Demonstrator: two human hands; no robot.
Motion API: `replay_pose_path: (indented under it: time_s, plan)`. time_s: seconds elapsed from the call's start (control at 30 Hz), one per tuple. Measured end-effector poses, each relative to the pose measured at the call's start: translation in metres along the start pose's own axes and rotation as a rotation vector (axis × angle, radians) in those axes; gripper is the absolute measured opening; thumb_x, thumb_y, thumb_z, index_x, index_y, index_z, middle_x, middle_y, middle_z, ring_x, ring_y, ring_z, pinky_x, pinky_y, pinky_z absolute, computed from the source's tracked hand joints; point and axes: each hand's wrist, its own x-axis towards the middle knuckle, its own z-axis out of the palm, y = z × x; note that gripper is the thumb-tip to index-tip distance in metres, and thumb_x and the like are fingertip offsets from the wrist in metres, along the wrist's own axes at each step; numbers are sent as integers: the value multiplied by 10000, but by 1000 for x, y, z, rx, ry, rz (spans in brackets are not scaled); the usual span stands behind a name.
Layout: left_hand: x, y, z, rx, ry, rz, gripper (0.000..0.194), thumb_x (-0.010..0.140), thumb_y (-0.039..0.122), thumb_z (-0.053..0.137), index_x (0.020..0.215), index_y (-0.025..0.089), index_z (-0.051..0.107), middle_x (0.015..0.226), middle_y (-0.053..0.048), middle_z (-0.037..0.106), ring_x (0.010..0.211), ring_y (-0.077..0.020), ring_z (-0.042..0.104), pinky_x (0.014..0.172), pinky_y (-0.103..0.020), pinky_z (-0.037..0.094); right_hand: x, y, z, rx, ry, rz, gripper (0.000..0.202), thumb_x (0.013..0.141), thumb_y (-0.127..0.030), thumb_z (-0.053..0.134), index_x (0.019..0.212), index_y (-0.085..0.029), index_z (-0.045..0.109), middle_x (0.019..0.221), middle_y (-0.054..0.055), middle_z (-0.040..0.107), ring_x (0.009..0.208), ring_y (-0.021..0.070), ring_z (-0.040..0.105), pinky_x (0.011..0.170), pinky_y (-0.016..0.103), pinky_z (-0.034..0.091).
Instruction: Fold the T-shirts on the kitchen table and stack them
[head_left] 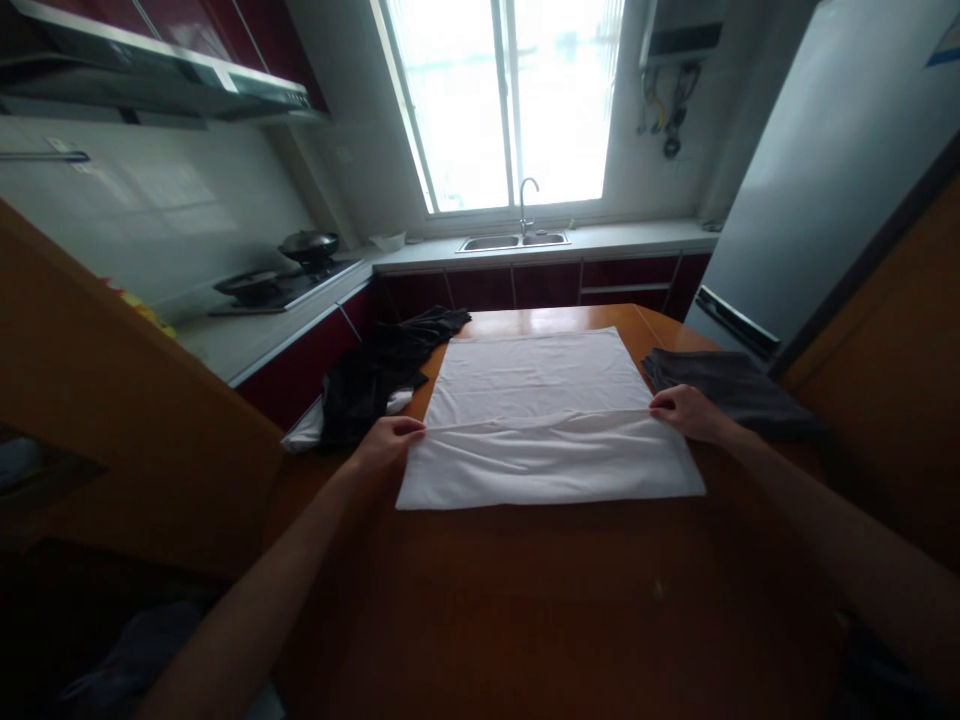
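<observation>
Table [555, 600] — wooden; sink [520, 241], window [465, 110] beyond — left hand [388, 440], right hand [690, 412] pinching white cloth [551, 460].

The white cloth [551, 465] is matt and creased; the wooden surface [487, 600] looks smooth and glossy; the fridge [817, 170] looks smoothly metallic.

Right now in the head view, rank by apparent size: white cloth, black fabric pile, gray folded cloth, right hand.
Largest: white cloth
Middle: black fabric pile and gray folded cloth, too alike to rank
Smallest: right hand
</observation>
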Motion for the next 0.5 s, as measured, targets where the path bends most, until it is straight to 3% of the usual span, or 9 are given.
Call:
replay_pose_path:
  time_s: [0.23,0.5]
  plan:
    - [36,13,-5,-52,133,13,582,589,629,841,868,121,792,883,-115,782,838,-255,702,780,-332,537,37,13,-14,7,86,49,248,790,-342,618,827,-176,798,793,60,782,710,211,692,657,278,484]
    - [70,-10,6,-22,99,16,530,572,570,849,826,110,787,835,-113,776,791,-242,702,766,-323,525,67,19,-1,-63,-21,48,202,782,-244,626,797,-142,801,802,88,784,761,216,711,673,265,476]
